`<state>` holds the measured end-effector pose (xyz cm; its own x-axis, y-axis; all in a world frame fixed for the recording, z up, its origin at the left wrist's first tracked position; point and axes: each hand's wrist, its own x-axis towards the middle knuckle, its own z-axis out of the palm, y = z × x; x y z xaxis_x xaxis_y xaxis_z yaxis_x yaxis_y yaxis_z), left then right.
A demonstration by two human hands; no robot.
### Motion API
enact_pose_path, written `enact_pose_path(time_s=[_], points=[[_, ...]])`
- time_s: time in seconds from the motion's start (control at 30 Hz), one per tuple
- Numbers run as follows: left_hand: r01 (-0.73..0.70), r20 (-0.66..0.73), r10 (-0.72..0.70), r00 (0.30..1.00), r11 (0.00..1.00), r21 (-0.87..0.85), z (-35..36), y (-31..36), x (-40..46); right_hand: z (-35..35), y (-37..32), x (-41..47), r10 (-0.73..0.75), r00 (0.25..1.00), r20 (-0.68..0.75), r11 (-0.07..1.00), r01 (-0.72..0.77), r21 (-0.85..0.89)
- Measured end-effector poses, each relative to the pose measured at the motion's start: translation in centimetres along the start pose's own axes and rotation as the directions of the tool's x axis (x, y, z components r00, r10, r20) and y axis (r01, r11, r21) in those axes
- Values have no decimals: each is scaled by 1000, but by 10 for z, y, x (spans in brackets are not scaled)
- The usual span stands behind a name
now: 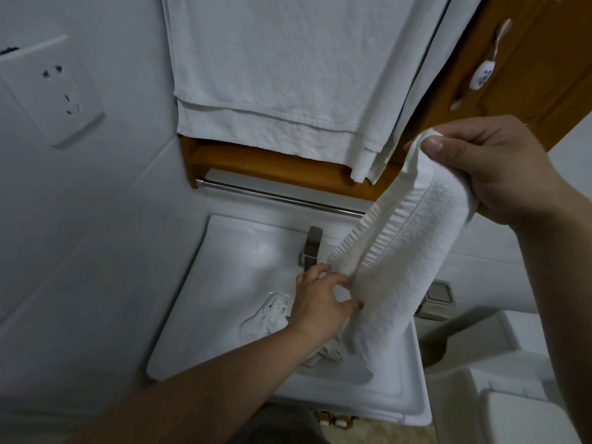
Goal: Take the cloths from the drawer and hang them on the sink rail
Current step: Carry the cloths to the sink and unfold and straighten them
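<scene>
Two towels above white sink

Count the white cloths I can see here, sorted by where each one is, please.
Held in the hands: 1, the long towel
Hung above the metal rail: 2, the wide towel and narrow towel
Crumpled in the sink: 1, the crumpled cloth
Total: 4
</scene>
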<state>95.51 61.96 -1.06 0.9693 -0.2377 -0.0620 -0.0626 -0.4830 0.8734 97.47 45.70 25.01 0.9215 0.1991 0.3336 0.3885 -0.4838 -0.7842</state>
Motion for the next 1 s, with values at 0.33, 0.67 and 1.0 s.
enact_pose_path(time_s=[0.33, 0.67, 1.0], points=[[53, 34, -49, 998, 994, -99, 7, 6, 1, -2, 1, -5, 4, 1000, 4, 1000, -4, 11], [193, 123, -170, 978, 958, -212, 9, 4, -2, -2, 8, -9, 48, 999, -26, 999, -48, -22], [256, 6, -266, 964, 917, -306, -3, -13, -11, -15, 30, -14, 126, 991, -53, 992, -126, -10]])
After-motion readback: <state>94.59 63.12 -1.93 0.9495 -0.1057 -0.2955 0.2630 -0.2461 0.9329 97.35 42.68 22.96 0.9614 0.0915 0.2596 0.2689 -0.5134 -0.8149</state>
